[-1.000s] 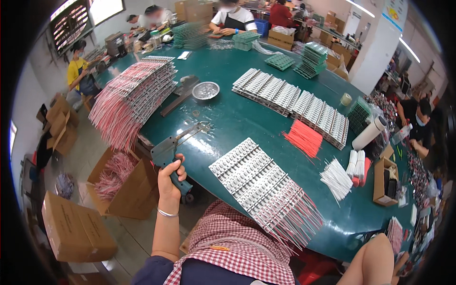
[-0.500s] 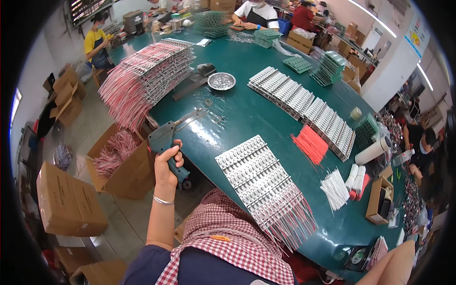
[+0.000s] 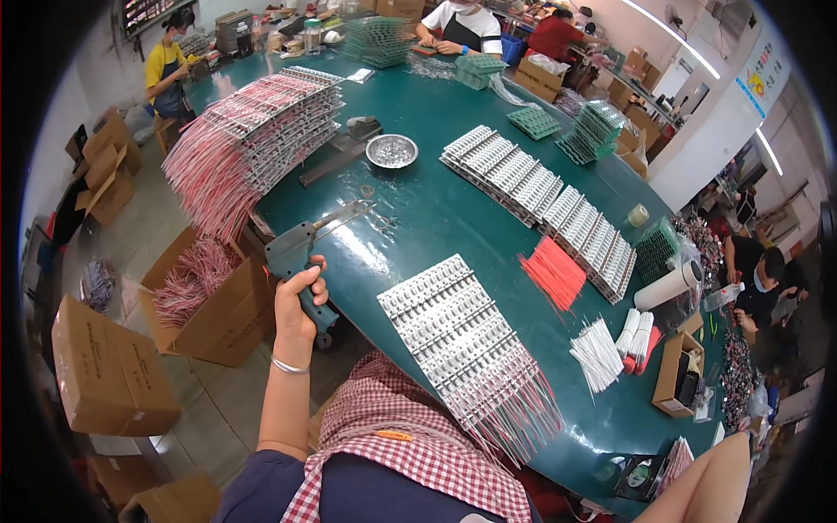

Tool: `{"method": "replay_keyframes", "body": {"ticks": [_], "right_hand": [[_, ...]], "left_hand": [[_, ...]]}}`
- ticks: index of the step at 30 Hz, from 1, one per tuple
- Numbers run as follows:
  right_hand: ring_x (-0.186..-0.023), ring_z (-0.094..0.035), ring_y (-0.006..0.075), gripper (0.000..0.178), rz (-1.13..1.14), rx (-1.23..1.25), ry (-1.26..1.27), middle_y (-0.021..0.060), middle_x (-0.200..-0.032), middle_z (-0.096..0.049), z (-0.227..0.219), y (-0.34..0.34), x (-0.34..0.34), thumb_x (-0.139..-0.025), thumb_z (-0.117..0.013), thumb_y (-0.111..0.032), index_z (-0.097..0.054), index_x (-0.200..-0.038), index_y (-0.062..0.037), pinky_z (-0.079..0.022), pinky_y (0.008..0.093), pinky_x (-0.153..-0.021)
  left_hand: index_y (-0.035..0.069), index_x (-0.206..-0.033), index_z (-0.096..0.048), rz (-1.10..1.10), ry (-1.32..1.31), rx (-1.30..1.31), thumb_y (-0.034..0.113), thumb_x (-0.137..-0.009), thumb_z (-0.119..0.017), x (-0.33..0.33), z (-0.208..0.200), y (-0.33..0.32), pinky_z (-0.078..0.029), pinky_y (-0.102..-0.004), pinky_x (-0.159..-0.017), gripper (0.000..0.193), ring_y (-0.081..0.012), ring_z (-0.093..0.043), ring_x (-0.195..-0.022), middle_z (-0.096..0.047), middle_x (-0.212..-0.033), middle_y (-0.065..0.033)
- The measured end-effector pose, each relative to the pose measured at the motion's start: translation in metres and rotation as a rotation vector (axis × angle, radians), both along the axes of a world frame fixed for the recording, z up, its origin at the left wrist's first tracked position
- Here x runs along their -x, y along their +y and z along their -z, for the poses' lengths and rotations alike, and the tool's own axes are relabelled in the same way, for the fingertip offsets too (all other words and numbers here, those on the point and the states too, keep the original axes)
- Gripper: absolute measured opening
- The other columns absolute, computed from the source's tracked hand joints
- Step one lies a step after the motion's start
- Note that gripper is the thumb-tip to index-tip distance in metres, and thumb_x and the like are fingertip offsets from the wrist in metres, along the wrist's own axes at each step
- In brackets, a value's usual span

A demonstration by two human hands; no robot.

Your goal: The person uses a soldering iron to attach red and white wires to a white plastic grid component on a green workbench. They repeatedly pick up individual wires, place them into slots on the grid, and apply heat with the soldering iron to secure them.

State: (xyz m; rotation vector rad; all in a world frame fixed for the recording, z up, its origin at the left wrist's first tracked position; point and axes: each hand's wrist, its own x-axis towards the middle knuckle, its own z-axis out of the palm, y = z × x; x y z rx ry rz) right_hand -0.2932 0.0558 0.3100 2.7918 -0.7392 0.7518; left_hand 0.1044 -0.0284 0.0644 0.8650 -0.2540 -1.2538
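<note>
My left hand (image 3: 297,302) is wrapped round the handle of a teal pistol-shaped soldering gun (image 3: 291,251). Its long thin tip reaches over the near edge of the green table. Of my right arm only the bent forearm (image 3: 703,481) shows at the lower right; the hand lies outside the picture. In front of me, a panel of silver metal strips (image 3: 449,322) lies flat, with red and white wires (image 3: 519,418) fanning from its near end. Loose red wires (image 3: 554,273) and loose white wires (image 3: 597,356) lie to its right.
A tall stack of wired panels (image 3: 279,122) rises at the far left. Behind the gun is a metal bowl (image 3: 391,152). Bare silver panels (image 3: 506,174) line the back right, near a white bottle (image 3: 667,286). Cardboard boxes (image 3: 109,370) stand on the floor at left. Co-workers sit around the table.
The whole scene has slid slightly left in the picture. My left hand keeps its grip on the soldering gun, and the panels and wires on the table look undisturbed.
</note>
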Motion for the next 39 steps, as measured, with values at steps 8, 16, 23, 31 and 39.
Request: {"method": "replay_keyframes", "body": {"ticks": [8,16,23,31,39], "right_hand": [[-0.110,-0.060,0.0249,0.023,-0.008,-0.003,-0.008,0.0097,-0.111,-0.068,-0.007,0.001,-0.005,-0.088,-0.064,-0.015,-0.068,-0.107,-0.0025,-0.050,0.0373,-0.096],[-0.109,-0.061,0.0240,0.022,-0.002,-0.008,-0.001,0.0088,-0.110,-0.069,-0.016,0.010,-0.002,-0.088,-0.065,-0.017,-0.069,-0.106,-0.0034,-0.050,0.0367,-0.095],[-0.109,-0.062,0.0233,0.021,-0.008,-0.023,-0.028,0.0079,-0.109,-0.070,-0.033,0.027,0.000,-0.089,-0.066,-0.018,-0.070,-0.105,-0.0042,-0.051,0.0361,-0.095],[-0.108,-0.062,0.0225,0.021,0.024,-0.056,-0.051,0.0070,-0.108,-0.071,-0.029,0.051,0.002,-0.089,-0.068,-0.020,-0.071,-0.103,-0.0051,-0.052,0.0355,-0.095],[-0.108,-0.063,0.0216,0.020,-0.020,-0.061,-0.026,0.0060,-0.107,-0.072,-0.031,0.056,0.003,-0.089,-0.069,-0.021,-0.072,-0.102,-0.0060,-0.053,0.0349,-0.095]], "left_hand": [[-0.004,-0.106,-0.065,0.029,0.005,-0.025,-0.001,-0.083,-0.065,-0.009,0.004,-0.005,-0.041,-0.0222,-0.050,0.023,-0.0100,-0.052,-0.063,-0.064,-0.096,-0.0095],[-0.005,-0.107,-0.064,0.055,-0.003,-0.024,0.000,-0.085,-0.064,-0.009,-0.001,-0.017,-0.040,-0.0211,-0.051,0.023,-0.0096,-0.051,-0.065,-0.063,-0.097,-0.0096],[-0.007,-0.112,-0.061,0.139,0.080,0.017,0.001,-0.087,-0.063,-0.003,0.007,-0.028,-0.041,-0.0208,-0.051,0.025,-0.0098,-0.052,-0.066,-0.062,-0.102,-0.0120],[-0.007,-0.112,-0.060,0.160,0.100,0.009,0.001,-0.089,-0.063,-0.004,0.002,-0.027,-0.042,-0.0210,-0.052,0.024,-0.0094,-0.052,-0.067,-0.061,-0.102,-0.0126],[-0.007,-0.110,-0.061,0.122,0.043,-0.007,0.000,-0.087,-0.063,-0.002,0.001,-0.015,-0.042,-0.0216,-0.053,0.024,-0.0101,-0.051,-0.066,-0.062,-0.101,-0.0121]]}}
